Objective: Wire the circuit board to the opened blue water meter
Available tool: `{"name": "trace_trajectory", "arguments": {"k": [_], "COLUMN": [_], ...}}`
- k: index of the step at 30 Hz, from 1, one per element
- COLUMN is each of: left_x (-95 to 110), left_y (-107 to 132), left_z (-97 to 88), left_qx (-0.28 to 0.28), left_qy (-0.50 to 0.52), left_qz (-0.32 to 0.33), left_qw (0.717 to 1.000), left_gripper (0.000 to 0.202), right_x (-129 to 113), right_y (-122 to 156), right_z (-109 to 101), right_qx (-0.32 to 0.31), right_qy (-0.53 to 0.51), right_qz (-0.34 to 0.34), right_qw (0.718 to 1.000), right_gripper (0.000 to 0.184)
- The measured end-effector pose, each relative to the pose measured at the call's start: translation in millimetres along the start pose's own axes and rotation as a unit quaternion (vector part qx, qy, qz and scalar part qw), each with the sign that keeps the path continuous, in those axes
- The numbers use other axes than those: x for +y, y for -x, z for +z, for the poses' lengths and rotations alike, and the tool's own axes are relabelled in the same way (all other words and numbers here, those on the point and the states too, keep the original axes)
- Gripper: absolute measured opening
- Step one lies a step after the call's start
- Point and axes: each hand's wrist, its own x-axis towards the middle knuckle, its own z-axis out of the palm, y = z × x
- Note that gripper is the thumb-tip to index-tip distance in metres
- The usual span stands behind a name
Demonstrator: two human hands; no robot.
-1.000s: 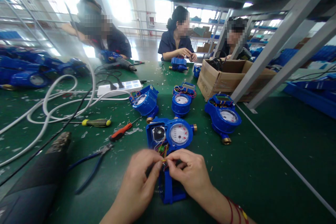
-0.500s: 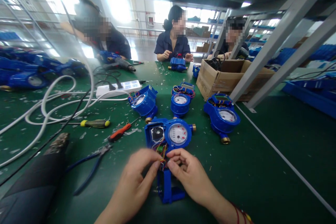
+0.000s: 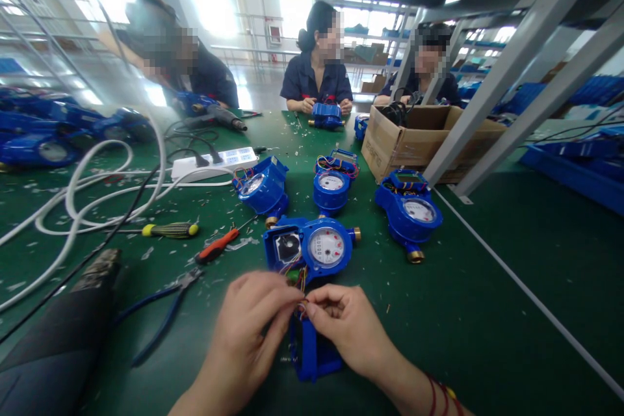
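A blue water meter [image 3: 316,250] with an open side compartment lies on the green table [image 3: 463,312] just beyond my hands. Thin coloured wires [image 3: 298,281] run from it towards me. My left hand [image 3: 251,331] and my right hand [image 3: 341,328] meet fingertip to fingertip, both pinching those wires above a blue cover piece [image 3: 312,357] that lies under my hands.
Three more blue meters [image 3: 409,211] stand behind the first. Blue-handled pliers [image 3: 156,318], an orange screwdriver [image 3: 217,246] and a yellow-tipped screwdriver [image 3: 168,230] lie to the left, near white cable [image 3: 88,201] and a power strip [image 3: 214,164]. A cardboard box [image 3: 419,140] sits right; three people work across the table.
My hands stay pinched on the wires and have drawn slightly towards me. The view has shifted a little; the person opposite has brought both hands onto a meter.
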Motion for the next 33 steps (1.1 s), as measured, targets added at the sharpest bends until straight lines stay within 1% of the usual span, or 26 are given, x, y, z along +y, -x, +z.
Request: {"name": "trace_trajectory", "arguments": {"k": [5, 9, 12, 15, 17, 23, 25, 27, 29, 33], "left_x": [1.9, 3.3, 3.8, 3.9, 4.3, 6.1, 6.4, 6.6, 6.7, 5.9], "left_y": [-1.9, -1.7, -0.5, 0.4, -0.1, -3.1, -3.1, -2.6, -1.9, -1.3], "left_z": [-5.3, -4.9, -2.5, -1.0, -0.9, 0.1, 0.7, 1.2, 1.5, 1.3], "left_qx": [-0.057, -0.081, -0.089, -0.1, -0.107, -0.104, -0.104, -0.106, -0.105, -0.096], "left_qy": [-0.026, -0.004, 0.04, 0.083, 0.093, 0.074, 0.069, 0.068, 0.074, 0.095], "left_qz": [-0.002, -0.024, -0.071, -0.121, -0.138, -0.134, -0.13, -0.133, -0.139, -0.149], "left_qw": [0.998, 0.996, 0.993, 0.984, 0.98, 0.983, 0.984, 0.983, 0.982, 0.98], "left_gripper": [0.012, 0.009, 0.007, 0.012, 0.015, 0.018, 0.021, 0.023, 0.023, 0.022], "right_x": [-1.3, 0.3, -0.2, -1.7, -2.8, -7.6, -8.5, -7.6, -5.4, -1.3], "right_y": [0.1, -0.4, -0.1, 0.7, 1.1, 2.6, 2.8, 2.2, 0.9, -1.3], "right_z": [1.0, 0.7, 1.0, 1.6, 1.8, 0.9, 0.3, -0.2, -0.7, -1.9], "right_qx": [0.005, 0.006, 0.006, 0.01, 0.012, 0.019, 0.01, -0.008, -0.023, -0.027], "right_qy": [-0.004, 0.007, 0.025, 0.046, 0.054, 0.136, 0.145, 0.12, 0.07, -0.027], "right_qz": [-0.001, -0.005, -0.012, -0.028, -0.037, -0.076, -0.085, -0.072, -0.04, 0.01], "right_qw": [1.0, 1.0, 1.0, 0.999, 0.998, 0.988, 0.986, 0.99, 0.996, 0.999], "right_gripper": [0.016, 0.014, 0.014, 0.014, 0.015, 0.012, 0.013, 0.016, 0.017, 0.018]}}
